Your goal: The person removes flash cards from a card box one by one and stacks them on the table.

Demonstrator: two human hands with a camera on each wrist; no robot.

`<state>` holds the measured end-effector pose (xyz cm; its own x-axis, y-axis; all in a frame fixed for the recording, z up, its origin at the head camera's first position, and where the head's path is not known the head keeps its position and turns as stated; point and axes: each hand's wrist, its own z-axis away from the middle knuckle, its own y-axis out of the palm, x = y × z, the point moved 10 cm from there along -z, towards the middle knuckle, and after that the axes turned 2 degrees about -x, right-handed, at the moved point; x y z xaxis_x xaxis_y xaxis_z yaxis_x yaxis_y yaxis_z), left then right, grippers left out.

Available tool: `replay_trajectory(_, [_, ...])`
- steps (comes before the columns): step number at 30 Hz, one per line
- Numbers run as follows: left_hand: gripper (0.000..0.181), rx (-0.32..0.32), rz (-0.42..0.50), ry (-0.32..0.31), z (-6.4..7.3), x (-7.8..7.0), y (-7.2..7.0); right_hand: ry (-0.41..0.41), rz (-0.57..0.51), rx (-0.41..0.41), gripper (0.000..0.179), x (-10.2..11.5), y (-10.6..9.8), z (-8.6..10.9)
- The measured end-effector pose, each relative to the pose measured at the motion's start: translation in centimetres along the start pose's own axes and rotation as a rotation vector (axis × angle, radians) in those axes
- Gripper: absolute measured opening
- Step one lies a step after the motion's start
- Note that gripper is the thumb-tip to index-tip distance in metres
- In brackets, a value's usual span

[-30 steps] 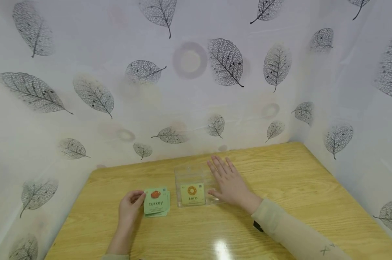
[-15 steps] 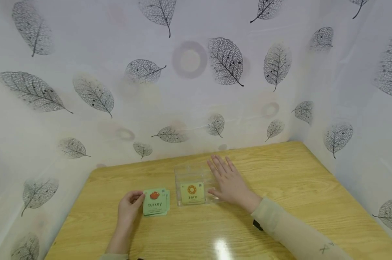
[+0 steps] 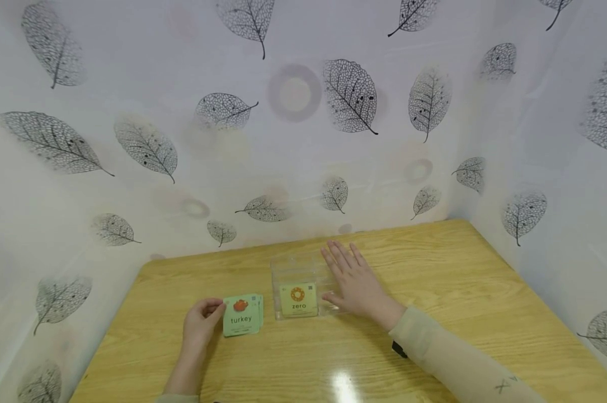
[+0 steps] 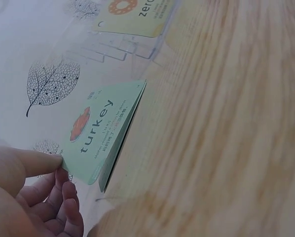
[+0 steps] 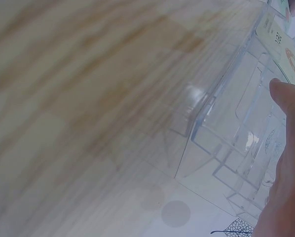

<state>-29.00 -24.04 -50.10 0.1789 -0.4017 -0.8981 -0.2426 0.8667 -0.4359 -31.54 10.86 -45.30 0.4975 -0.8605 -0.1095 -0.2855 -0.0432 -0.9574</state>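
Note:
With thumb and finger, my left hand [image 3: 201,322] pinches the left corner of a green flashcard [image 3: 241,320] printed "turkey" under a red picture. In the left wrist view the turkey card [image 4: 100,126] is slightly raised on the near side, above another green card [image 4: 119,153]. More green card edges show at its right in the head view. My right hand [image 3: 360,286], fingers spread straight, rests over the right part of a clear plastic box [image 3: 293,270]. A yellow "zero" card [image 3: 299,300] with an orange ring sits in that box's left part. The right wrist view shows clear compartments [image 5: 236,143] beside the thumb.
A wood-grain table [image 3: 293,364] bears everything. Behind and beside it hangs a pale sheet [image 3: 303,157] printed with dark leaves. A dark wrist strap [image 3: 399,350] shows under the right sleeve.
The turkey card has shifted slightly over the green cards beneath, its lower edge now covering them. The left hand keeps its pinch. My right hand and the box have stayed put.

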Motion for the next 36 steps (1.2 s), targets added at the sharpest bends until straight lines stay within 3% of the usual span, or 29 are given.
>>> replay_trajectory(25, [0.025, -0.015, -0.053, 0.006, -0.47, -0.13, 0.23, -0.002, 0.033, -0.008, 0.103, -0.07, 0.34, -0.02])
replay_trajectory(36, [0.026, -0.025, -0.026, 0.027, -0.51, -0.37, 0.10, -0.001, 0.027, -0.008, 0.104, -0.05, 0.25, -0.03])
